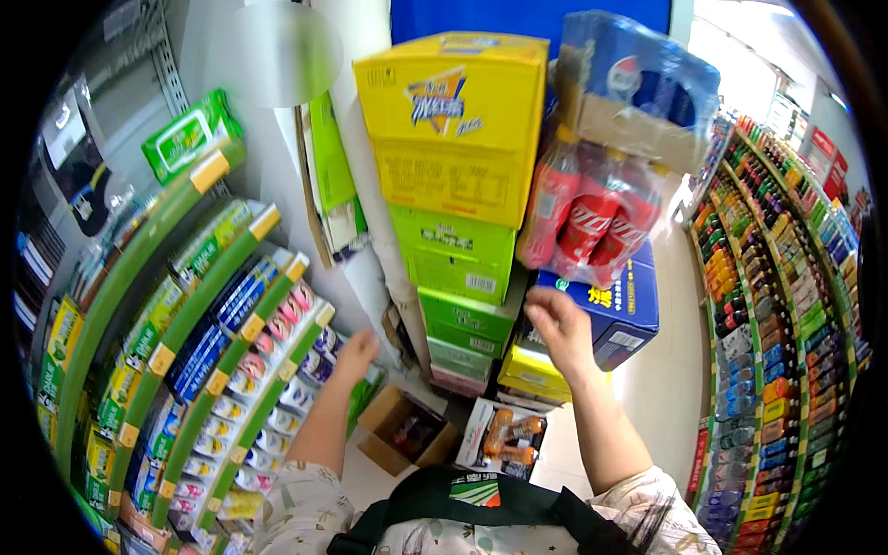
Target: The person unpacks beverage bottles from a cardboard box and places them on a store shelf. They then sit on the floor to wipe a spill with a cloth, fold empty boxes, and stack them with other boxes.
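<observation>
My right hand (560, 320) is raised just below a shrink-wrapped pack of red-labelled cola bottles (596, 215), in front of a dark blue carton (624, 298); I see nothing held in it, and whether its fingertips touch anything is unclear. My left hand (357, 355), slightly blurred, hovers empty between the toothpaste shelves and the carton stack. A yellow drink carton (451, 132) tops that stack, above a light green carton (454, 253) and a darker green one (465, 319). Behind the cola, a plastic-wrapped blue Pepsi pack (638, 83) leans at a tilt.
On the floor lie an open brown cardboard box (374, 447) with dark contents and a white tray (475, 433) holding orange drink bottles. Curved shelving with Darlie toothpaste boxes (205, 253) stands at left. Across the aisle at right are full drink shelves (770, 333).
</observation>
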### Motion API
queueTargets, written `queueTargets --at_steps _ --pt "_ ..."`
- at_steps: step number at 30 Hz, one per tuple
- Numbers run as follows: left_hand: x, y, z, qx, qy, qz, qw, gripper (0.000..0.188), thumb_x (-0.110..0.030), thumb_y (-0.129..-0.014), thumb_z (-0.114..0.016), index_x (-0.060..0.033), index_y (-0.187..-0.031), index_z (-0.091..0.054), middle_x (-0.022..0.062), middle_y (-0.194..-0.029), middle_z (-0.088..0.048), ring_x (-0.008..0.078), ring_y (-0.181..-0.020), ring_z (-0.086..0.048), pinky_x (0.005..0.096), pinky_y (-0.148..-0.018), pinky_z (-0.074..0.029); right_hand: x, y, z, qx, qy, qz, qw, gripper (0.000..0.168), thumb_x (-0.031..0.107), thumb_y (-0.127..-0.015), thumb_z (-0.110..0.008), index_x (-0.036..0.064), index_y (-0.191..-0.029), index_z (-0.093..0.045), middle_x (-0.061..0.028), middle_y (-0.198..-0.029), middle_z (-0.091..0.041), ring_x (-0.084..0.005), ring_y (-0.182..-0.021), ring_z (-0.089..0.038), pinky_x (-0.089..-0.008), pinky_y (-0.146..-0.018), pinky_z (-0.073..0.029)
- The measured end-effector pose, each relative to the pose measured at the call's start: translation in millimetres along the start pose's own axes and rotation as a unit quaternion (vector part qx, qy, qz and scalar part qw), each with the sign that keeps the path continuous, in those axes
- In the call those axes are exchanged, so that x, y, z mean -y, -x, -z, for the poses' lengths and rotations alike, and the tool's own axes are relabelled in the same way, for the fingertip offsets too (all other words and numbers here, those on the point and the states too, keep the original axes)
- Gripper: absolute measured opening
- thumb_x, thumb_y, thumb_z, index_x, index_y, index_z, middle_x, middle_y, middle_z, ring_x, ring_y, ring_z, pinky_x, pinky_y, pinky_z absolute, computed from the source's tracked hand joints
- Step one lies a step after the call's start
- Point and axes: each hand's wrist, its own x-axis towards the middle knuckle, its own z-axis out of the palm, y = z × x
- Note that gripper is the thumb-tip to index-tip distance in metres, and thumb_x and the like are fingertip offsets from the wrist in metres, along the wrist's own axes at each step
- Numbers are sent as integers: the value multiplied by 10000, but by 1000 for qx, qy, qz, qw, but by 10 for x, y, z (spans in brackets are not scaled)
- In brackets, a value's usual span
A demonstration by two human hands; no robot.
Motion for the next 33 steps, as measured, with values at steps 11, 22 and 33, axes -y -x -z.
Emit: queueTargets --at_steps 11,22,33 --pt "-3928 -1372 754 111 377 -291 872 637 -537 -926 -387 -32 -1312 -416 116 -1240 -525 220 -1125 -501 343 -938 -387 334 -956 -206 -120 37 -31 992 553 353 -846 -612 -87 -1160 -499 -239 -980 -614 -353 -928 -599 -386 -805 -474" --pt "-4131 -1901 837 296 406 -317 804 453 -220 -884 -453 9 -1275 -448 149 -1233 -525 246 -1137 -508 368 -977 -398 644 -1081 -481 -122 283 -89 947 643 347 -749 -709 -72 -1075 -347 -291 -816 -615 -429 -768 -621 -464 -664 -516" --pt "-4036 -1902 1006 358 400 -311 784 385 -169 -902 -401 27 -1226 -473 145 -1210 -525 237 -1133 -496 350 -978 -385 527 -793 -522 -278 92 -82 953 464 304 -700 -760 27 -998 -537 -183 -813 -624 -318 -771 -623 -380 -684 -483"
